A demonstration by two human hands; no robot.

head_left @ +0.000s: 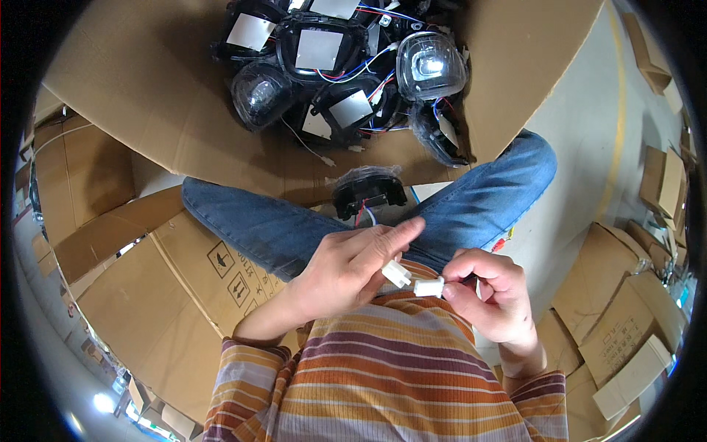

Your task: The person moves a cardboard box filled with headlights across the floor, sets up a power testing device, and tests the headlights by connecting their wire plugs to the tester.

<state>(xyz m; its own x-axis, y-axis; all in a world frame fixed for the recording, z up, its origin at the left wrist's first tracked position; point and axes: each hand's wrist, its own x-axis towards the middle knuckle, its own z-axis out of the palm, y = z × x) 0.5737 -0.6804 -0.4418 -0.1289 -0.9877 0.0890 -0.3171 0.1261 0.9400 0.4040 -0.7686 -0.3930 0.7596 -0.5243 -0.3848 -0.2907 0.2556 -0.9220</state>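
Observation:
Above my lap, my left hand [353, 261] is closed on a white plastic connector [397, 273]. A second white connector [428, 287] is pinched between the thumb and fingers of my right hand [482, 291]. The two connectors lie end to end, very close; whether they touch I cannot tell. Just beyond my hands, between my legs, sits a black lamp unit [368, 193] with clear plastic film on its far side. Red and white wires [362, 214] run from it toward my left hand, where the fingers hide their ends.
A large open cardboard box [158, 81] ahead holds several black lamp units with clear lenses [431, 66], silver plates and loose wires. My jeans-clad legs [479, 191] are spread around the work. Flattened cardboard [147, 295] lies at left; more cartons [618, 317] stand at right.

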